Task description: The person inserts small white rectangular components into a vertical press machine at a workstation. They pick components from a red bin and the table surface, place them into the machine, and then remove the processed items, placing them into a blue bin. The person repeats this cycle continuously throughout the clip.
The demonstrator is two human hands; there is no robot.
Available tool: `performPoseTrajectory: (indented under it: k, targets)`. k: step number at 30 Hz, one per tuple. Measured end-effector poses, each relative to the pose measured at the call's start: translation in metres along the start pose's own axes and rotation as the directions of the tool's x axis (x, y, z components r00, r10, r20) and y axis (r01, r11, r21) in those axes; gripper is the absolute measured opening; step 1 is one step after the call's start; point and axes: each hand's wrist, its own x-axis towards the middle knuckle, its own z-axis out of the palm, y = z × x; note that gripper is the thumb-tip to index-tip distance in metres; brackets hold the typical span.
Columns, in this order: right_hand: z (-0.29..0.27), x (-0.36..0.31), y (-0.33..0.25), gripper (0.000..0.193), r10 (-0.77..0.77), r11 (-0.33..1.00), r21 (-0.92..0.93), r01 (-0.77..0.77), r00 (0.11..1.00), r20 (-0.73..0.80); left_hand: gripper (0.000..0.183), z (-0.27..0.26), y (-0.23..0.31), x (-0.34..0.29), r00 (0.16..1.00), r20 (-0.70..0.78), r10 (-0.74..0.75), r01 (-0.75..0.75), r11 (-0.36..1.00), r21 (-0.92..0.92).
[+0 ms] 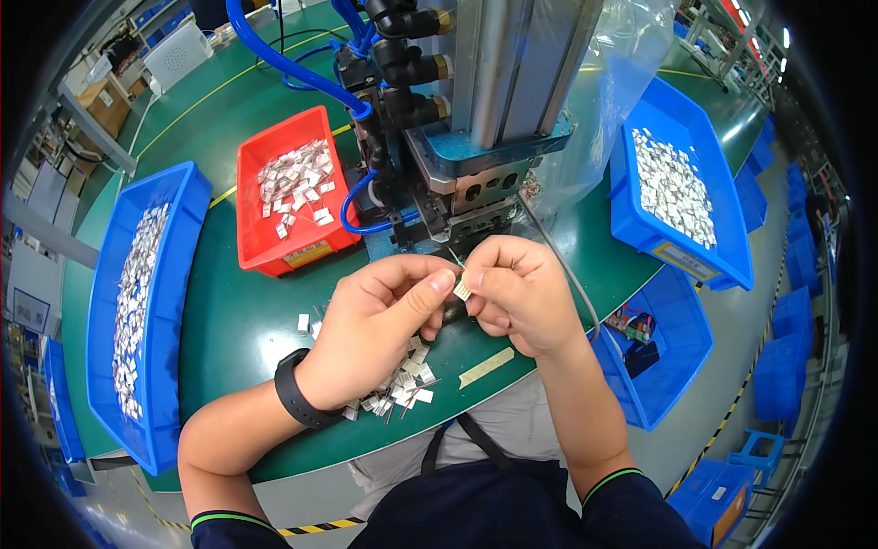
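In front of the machine, my two hands meet at the fingertips. A small white plug connector (463, 291) with a row of slots is pinched between the thumb and fingers of my right hand (526, 293). My left hand (380, 316) is closed in a pinch right beside it; what lies between its fingertips is hidden. A thin metallic strand (455, 260) sticks up between the hands. Under my left wrist, which wears a black band, a loose pile of white connectors (402, 389) lies on the green table (238, 329).
The press-like machine (476, 174) with blue air hoses (302, 69) stands just ahead. A red bin (251, 220) and a long blue bin (101, 320) of white parts stand left, another blue bin (631, 220) right. A lower blue bin (677, 348) sits by the table edge, near a tape strip (487, 367).
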Motion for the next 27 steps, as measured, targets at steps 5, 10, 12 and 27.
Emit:
performPoseTrajectory:
  k: [5,10,12,27]
  targets:
    - [0.001,-0.001,0.002,0.007,0.005,1.0,-0.019,-0.004,0.999,0.045,0.02,-0.001,0.002,-0.002,1.0,-0.004,0.017,-0.017,1.0,-0.016]
    - [0.001,-0.005,0.0,0.007,0.046,0.997,-0.073,-0.039,0.995,0.085,0.02,0.0,0.002,-0.002,0.999,-0.024,0.044,-0.042,0.997,0.062]
    - [0.001,-0.007,0.001,0.007,0.054,0.99,-0.135,-0.037,0.991,0.12,0.019,0.003,0.011,-0.005,1.0,-0.017,0.002,0.001,0.979,0.203]
    - [-0.11,-0.049,-0.217,0.024,-0.349,0.198,-0.961,-0.191,0.903,-0.252,0.018,0.001,0.014,-0.005,0.929,0.135,0.344,-0.348,0.693,0.631]
